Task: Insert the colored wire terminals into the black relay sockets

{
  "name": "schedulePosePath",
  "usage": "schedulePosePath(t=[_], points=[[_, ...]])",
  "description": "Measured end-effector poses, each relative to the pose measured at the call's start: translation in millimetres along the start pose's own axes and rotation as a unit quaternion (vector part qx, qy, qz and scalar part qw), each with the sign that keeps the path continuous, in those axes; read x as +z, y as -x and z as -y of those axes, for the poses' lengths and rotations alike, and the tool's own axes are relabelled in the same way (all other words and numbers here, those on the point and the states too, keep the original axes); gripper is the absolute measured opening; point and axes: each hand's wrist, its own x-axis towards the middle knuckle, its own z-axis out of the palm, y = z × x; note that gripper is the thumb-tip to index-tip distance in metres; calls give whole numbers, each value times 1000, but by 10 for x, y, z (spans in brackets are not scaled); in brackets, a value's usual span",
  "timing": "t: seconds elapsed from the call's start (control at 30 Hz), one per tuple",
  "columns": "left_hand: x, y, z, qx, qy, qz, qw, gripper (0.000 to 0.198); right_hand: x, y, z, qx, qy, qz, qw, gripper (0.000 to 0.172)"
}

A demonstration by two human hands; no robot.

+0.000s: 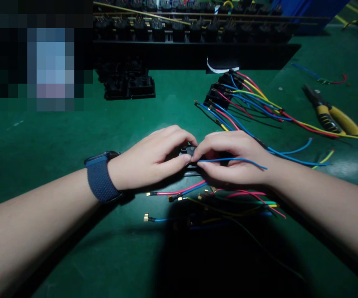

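My left hand [158,151], with a dark blue watch strap on its wrist, is closed on a small black plastic housing [192,151]. Most of that housing is hidden behind the fingers of both hands. From the left, my right hand's [244,151] thumb and fingers pinch a blue wire [228,159] near its end at the housing. The wire's other end trails right across the palm and wrist. Whether its terminal sits inside the housing cannot be seen. Below the hands lie loose wires with brass terminals, among them a red wire [179,192] and a blue wire [163,219].
Wired black housings [218,96] sit ahead to the right, their coloured leads spreading rightward. Yellow-handled pliers [331,114] lie at the right. Bare black housings [129,87] stand ahead left. A long black rack [179,54] crosses the back of the green table [57,140].
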Motion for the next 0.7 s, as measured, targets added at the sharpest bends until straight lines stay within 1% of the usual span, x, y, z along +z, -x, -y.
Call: schedulePosePath(t=[0.57,0.7], points=[[-2,-5,-6,-3,-1,2,1000,28,8,2,-6,15,-8,1,1000,11],[-12,5,-10,1,-6,0,1000,27,2,0,-7,9,-8,2,1000,11]])
